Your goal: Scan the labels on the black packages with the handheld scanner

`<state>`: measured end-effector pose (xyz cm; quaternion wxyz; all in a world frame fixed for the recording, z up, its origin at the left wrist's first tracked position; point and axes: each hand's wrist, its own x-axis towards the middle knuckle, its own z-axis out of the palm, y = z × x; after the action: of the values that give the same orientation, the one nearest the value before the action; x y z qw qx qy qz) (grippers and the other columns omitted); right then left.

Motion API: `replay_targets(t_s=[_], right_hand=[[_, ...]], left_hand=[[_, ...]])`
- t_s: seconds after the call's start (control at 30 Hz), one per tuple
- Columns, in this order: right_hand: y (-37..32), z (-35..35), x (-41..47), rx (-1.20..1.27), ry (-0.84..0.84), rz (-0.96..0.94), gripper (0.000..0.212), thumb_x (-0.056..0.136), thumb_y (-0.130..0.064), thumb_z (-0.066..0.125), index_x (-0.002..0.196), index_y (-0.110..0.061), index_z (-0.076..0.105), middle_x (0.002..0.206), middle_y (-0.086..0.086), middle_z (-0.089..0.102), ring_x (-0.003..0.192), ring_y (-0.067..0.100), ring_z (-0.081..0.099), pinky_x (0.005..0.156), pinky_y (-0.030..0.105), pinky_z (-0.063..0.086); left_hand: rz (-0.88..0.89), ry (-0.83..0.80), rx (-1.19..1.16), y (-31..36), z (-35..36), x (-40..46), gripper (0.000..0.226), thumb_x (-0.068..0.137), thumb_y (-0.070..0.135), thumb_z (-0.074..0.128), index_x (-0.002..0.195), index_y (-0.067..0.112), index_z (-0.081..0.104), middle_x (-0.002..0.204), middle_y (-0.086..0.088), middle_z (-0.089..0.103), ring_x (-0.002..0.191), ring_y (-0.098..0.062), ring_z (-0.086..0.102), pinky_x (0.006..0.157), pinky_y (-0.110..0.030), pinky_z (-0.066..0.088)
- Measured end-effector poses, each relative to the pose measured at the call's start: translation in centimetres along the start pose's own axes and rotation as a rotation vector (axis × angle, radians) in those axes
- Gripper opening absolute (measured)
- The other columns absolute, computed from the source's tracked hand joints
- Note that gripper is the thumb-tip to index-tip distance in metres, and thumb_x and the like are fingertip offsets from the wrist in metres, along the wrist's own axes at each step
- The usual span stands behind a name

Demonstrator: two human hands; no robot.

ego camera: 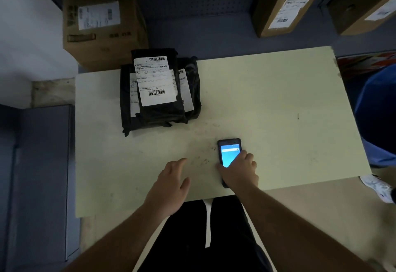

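A stack of black packages (159, 113) lies at the far left of the pale table (267, 100), the top one showing a white label (155, 81) with barcodes. The handheld scanner (228, 152), dark with a lit blue screen, lies flat near the table's front edge. My right hand (240, 173) rests over its lower half, fingers wrapped around its sides. My left hand (171, 184) hovers flat above the table to the left of the scanner, fingers apart and holding nothing.
A cardboard box (102, 27) stands behind the packages at the back left. Two more labelled boxes (287, 4) lean at the back right. A person in blue (377, 111) stands at the table's right edge, with a white shoe (379, 188) below.
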<state>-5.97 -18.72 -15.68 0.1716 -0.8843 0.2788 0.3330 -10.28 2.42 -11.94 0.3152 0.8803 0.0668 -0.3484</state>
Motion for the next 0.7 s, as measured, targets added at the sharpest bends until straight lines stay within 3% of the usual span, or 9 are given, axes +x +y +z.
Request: replay_targets(t_s=[0.3,0.5,0.7], right_hand=[[-0.5,1.0,-0.1,-0.004,0.036,0.057,0.091,0.083,-0.040,0.087,0.151,-0.010,0.035,0.142,0.010,0.045,0.130,0.033,0.049,0.099,0.052,0.055],[-0.4,-0.3,-0.1,-0.021,0.007,0.047,0.091,0.082,-0.048,0.084,0.151,-0.014,0.034,0.138,0.011,0.054,0.127,0.033,0.054,0.100,0.049,0.052],[0.1,-2.7,-0.2,0.182,-0.054,0.011,0.092,0.079,-0.036,0.091,0.149,-0.009,0.039,0.130,0.008,0.050,0.123,0.030,0.056,0.101,0.048,0.059]], left_hand=[[0.039,0.066,0.032,0.6,-1.5,1.3,0.061,0.105,0.035,0.047,0.162,0.031,0.026,0.160,0.003,0.034,0.142,-0.021,0.045,0.109,-0.042,0.046],[0.065,0.086,0.033,1.6,-2.6,1.7,0.061,0.104,0.036,0.047,0.161,0.033,0.025,0.161,0.007,0.032,0.141,-0.018,0.046,0.109,-0.043,0.048],[0.099,0.229,-0.032,2.7,-5.6,2.4,0.057,0.103,0.037,0.049,0.157,0.036,0.033,0.157,0.012,0.039,0.139,-0.012,0.049,0.104,-0.041,0.052]])
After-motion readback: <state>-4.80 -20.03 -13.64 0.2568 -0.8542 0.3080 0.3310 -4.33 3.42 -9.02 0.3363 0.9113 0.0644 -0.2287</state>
